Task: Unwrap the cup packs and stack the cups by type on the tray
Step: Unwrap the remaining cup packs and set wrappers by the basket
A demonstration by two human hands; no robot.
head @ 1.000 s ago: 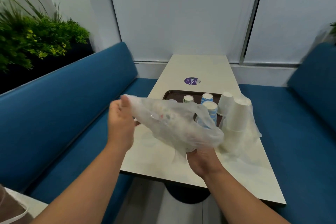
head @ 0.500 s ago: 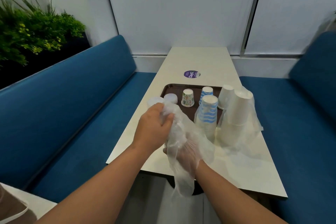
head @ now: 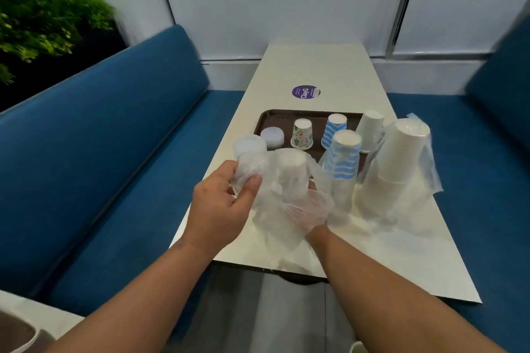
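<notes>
My left hand (head: 220, 203) pinches a clear plastic wrapper (head: 275, 180) that covers a stack of cups (head: 289, 169) standing at the table's near left. My right hand (head: 311, 209) sits inside the wrapper against the stack's base, blurred by the film. A brown tray (head: 266, 120) beyond holds a patterned cup (head: 302, 133), a blue-striped cup (head: 335, 130), a white cup (head: 371, 129) and a clear stack (head: 272, 137). A wrapped blue-striped stack (head: 344, 160) and a wrapped white stack (head: 401, 163) stand right of my hands.
The narrow pale table (head: 315, 71) runs away from me between two blue benches (head: 100, 152). A purple round sticker (head: 305, 92) lies past the tray. Another clear stack (head: 248, 146) stands left of the tray. Plants (head: 37, 20) fill the far left.
The wrapper, held up and stretched between my hands a second ago, has come down over the stack on the table. My left hand moved right and lower, and my right hand went inside the film.
</notes>
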